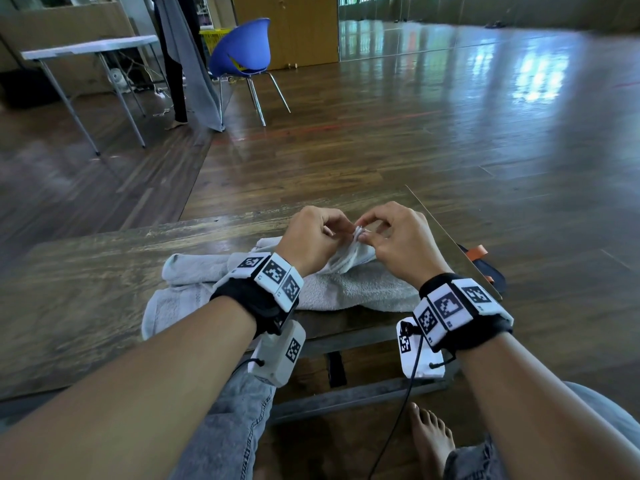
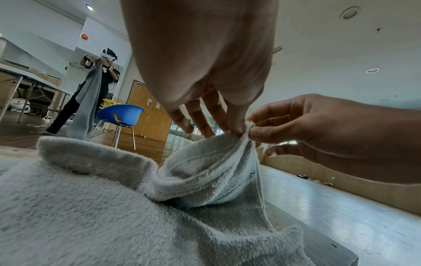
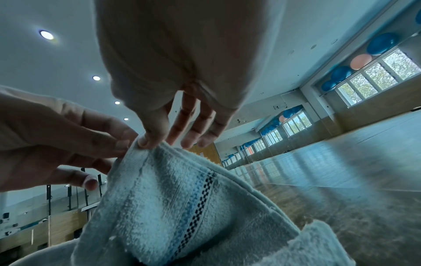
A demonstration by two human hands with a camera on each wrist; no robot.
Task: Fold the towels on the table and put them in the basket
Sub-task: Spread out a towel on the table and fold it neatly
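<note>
Both forearms fill the near edge of the head view, wrists strapped with marker cuffs, reaching forward over the bench. Left hand and right hand meet just above the grey towel, almost touching. Each pinches the same raised corner of the towel: on the left hand, thumb and forefinger are closed on the hem with the other fingers loosely spread and holding nothing. Right hand does likewise, thumb and forefinger nipped on the edge, remaining fingers fanned free. Likely reason for the double pinch: finding the corner, ready to draw the hands apart along the hem and spread the cloth for a fold. That is a guess.

Palms face down and slightly inward, wrists bent a little, hands lifted clear of the bench so the corner tents up. A blue and dark checked stripe runs down the lifted part.

Rest of the towel lies crumpled on the bench, bunched to the left, near edge reaching the front of the bench. Not yet folded. No basket near the bench in these views.

Farther off: blue chair, white folding table, another person holding up a grey cloth.
</note>
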